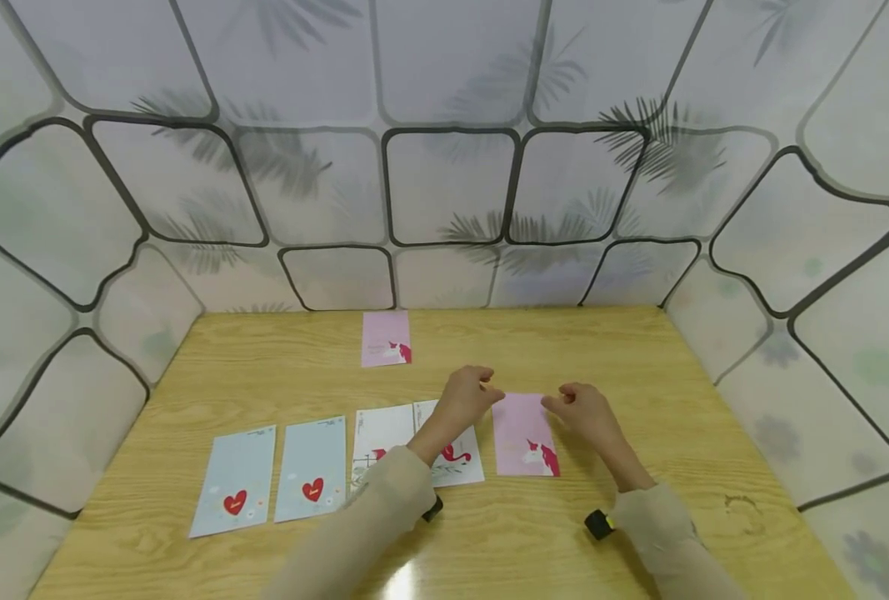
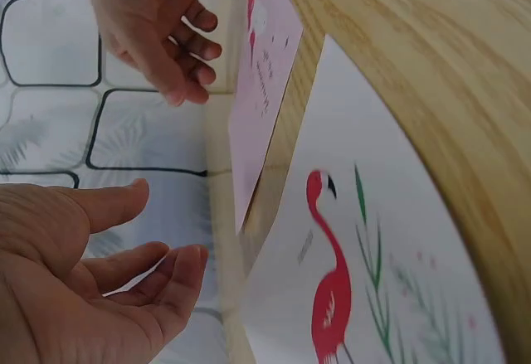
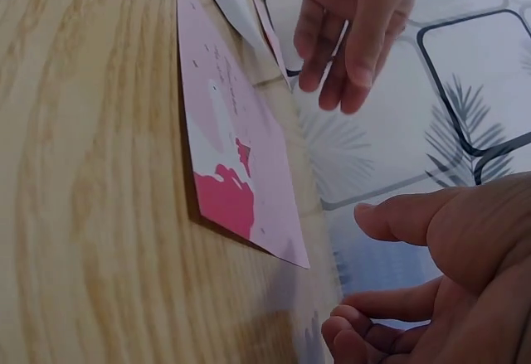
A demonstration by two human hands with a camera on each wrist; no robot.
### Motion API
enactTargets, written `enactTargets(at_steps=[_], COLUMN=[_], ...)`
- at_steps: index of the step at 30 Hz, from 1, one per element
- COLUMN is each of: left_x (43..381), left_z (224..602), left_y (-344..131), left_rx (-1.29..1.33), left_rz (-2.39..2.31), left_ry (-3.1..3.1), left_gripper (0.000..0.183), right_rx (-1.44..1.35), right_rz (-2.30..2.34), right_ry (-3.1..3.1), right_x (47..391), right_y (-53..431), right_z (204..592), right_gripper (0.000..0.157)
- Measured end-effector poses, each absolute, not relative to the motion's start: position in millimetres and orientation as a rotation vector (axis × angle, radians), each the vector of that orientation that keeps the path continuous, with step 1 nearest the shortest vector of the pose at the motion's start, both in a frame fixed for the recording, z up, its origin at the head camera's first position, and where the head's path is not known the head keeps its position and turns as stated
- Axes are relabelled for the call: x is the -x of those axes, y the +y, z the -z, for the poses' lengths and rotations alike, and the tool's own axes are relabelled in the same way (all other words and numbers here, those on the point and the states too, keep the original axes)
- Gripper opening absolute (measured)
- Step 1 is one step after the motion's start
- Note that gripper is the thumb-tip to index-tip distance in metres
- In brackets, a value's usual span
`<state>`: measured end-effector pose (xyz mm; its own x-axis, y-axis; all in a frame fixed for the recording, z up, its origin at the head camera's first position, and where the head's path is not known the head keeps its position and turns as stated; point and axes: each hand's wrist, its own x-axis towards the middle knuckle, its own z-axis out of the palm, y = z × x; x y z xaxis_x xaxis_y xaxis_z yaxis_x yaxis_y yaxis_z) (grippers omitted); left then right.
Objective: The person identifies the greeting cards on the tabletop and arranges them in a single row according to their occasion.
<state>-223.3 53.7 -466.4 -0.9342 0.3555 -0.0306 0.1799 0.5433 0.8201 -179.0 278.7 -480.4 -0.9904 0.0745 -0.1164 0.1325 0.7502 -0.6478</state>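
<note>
A pink card with a unicorn [image 1: 515, 425] lies flat on the table between the two hands. My left hand [image 1: 465, 398] is above its upper left corner, with thumb and fingers apart and nothing between them. By the upper right edge is my right hand [image 1: 585, 412], its fingers loosely bent and holding nothing. Both wrist views show a gap between the hands and the card. Left of it lies a white flamingo card [image 2: 398, 173], partly covered by the left forearm in the head view. Beside that is another white card [image 1: 382, 427], its lower part hidden by the sleeve.
Two pale blue cards with red hearts, one farther left [image 1: 237, 479] and one nearer [image 1: 312, 458], lie in the same row. A second pink unicorn card [image 1: 384, 335] is near the table's back edge. Patterned fabric walls [image 1: 451, 187] enclose the wooden table [image 1: 279, 350].
</note>
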Motion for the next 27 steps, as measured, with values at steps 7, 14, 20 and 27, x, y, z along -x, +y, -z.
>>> enactTargets(at_steps=[7, 14, 20, 27], left_x=[225, 231, 233, 229], left_z=[473, 480, 483, 485], left_y=[72, 77, 79, 88], left_rx=[-0.464, -0.449, -0.431, -0.464], left_rz=[-1.082, -0.969, -0.958, -0.877], left_ry=[2.675, 2.691, 2.669, 2.706], left_gripper=[0.051, 0.051, 0.057, 0.055], right_rx=[-0.141, -0.151, -0.119, -0.090], right_rz=[1.035, 0.995, 0.979, 1.106], right_ry=[2.863, 2.874, 2.879, 2.809], right_x=[179, 178, 183, 187], right_y=[274, 270, 266, 264], right_z=[485, 481, 483, 482], right_gripper=[0.034, 0.043, 0.032, 0.045])
